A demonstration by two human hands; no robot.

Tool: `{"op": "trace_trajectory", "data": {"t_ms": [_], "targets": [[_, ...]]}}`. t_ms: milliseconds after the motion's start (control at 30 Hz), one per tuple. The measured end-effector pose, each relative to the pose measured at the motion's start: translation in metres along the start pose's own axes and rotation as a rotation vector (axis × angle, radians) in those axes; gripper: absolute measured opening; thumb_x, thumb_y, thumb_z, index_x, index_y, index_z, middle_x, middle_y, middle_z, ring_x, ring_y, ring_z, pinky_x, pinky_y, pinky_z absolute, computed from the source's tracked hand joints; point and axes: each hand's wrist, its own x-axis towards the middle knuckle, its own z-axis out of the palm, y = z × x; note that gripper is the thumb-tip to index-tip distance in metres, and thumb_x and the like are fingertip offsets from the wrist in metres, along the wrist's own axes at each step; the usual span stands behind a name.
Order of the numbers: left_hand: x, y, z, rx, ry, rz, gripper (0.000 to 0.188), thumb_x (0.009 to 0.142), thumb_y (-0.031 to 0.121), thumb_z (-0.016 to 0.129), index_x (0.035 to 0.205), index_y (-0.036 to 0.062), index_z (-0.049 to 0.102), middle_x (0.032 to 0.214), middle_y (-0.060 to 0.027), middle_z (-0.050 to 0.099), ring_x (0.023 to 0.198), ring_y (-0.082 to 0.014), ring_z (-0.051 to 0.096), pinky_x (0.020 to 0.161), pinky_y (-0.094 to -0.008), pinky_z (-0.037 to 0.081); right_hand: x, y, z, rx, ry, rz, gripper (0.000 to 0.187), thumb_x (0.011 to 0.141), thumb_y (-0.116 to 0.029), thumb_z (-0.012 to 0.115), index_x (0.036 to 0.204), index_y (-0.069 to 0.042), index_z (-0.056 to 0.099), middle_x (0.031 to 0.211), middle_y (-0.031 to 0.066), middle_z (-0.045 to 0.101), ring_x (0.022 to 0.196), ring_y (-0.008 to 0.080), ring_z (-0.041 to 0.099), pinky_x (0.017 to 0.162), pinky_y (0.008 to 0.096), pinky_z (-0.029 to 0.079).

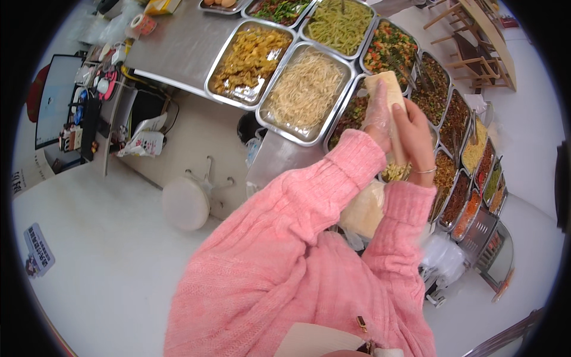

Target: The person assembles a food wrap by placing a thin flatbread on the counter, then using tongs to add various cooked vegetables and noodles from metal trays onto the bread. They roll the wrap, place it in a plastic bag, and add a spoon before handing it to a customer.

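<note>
A long, flat, pale-yellow wrap (pixel 392 89), apparently a folded thin flatbread, is held upright between my two hands over the food trays. My left hand (pixel 377 116), in a clear plastic glove, presses along its left side. From the right, my bare right hand (pixel 417 135) grips it with the thumb on the front; a thin bracelet circles that wrist. Whatever is inside the wrap is hidden. Below, between my forearms, lies a pale flat sheet or stack (pixel 364 211) of similar colour, partly covered by my sleeves.
Metal trays of food stand close together: pale shreds (pixel 306 89), yellow chunks (pixel 250 59), green strips (pixel 339 27), and several darker mixes toward the right. A round white stool (pixel 185 202) stands on the floor at left. Behind it are a cluttered desk and a monitor (pixel 56 101).
</note>
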Motion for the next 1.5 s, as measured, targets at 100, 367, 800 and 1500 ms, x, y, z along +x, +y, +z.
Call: {"op": "trace_trajectory", "data": {"t_ms": [100,367,800,1500], "targets": [[-0.014,0.003,-0.017,0.133,0.116,-0.006,0.068,0.093,0.077,0.053,0.126,0.0175,0.057,0.109,-0.007,0.064,0.098,-0.024,0.064,0.083,-0.0399,0.056,-0.01,0.01,0.008,0.077,-0.125,0.016,0.044,0.103,-0.026,0.061,0.132,0.006,0.061,0.115,0.0128,0.072,0.098,0.0156,0.067,0.086,0.0306,0.054],[-0.085,0.086,-0.095,0.272,0.074,0.256,0.074,0.093,0.076,0.051,0.132,0.0135,0.047,0.097,-0.017,0.066,0.083,-0.0379,0.067,0.072,-0.056,0.059,-0.185,0.131,0.116,0.315,0.572,-0.326,0.027,0.108,-0.022,0.052,0.11,0.002,0.065,0.109,0.0098,0.068,0.098,0.0167,0.062,0.087,0.0321,0.05],[-0.228,0.272,-0.167,0.395,0.236,0.468,0.05,0.101,0.063,0.049,0.119,0.0171,0.056,0.1,-0.0073,0.064,0.084,-0.0243,0.068,0.084,-0.0534,0.059,-0.225,0.418,0.479,0.278,-0.151,0.815,0.067,0.088,-0.037,0.082,0.142,-0.005,0.057,0.113,0.0117,0.073,0.096,0.0245,0.071,0.076,0.0373,0.056],[-0.298,0.346,-0.222,0.374,0.24,0.37,0.042,0.103,0.054,0.052,0.111,0.0126,0.058,0.087,-0.0094,0.066,0.08,-0.0242,0.068,0.083,-0.0495,0.06,-0.275,0.295,0.539,0.028,0.404,0.203,0.023,0.086,-0.019,0.078,0.082,0.002,0.069,0.083,0.0229,0.07,0.076,0.0411,0.068,0.069,0.0466,0.052]]}}
